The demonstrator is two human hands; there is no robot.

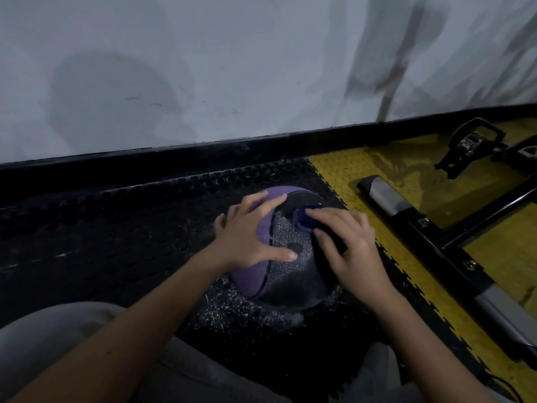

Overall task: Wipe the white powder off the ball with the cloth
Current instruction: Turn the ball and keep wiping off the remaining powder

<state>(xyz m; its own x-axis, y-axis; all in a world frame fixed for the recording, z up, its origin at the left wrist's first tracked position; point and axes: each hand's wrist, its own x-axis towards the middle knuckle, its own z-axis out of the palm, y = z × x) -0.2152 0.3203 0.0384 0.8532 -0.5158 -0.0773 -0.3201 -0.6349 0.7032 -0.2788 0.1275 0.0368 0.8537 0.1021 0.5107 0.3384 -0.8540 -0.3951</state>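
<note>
Ball (286, 231) on black floor mat (116, 228), beneath both hands: left hand (250, 231) fingers splayed flat on its purple side, apparently to steady it, as right hand (348, 242) fingers clutch bunched blue cloth (302, 218) against the powdery top.

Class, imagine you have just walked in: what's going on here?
A person is wiping a purple and black ball on a black floor mat. The left hand lies spread on its purple side, steadying it. The right hand holds a blue cloth against its top. White powder shows on its patterned panel and on the mat around it.
</note>
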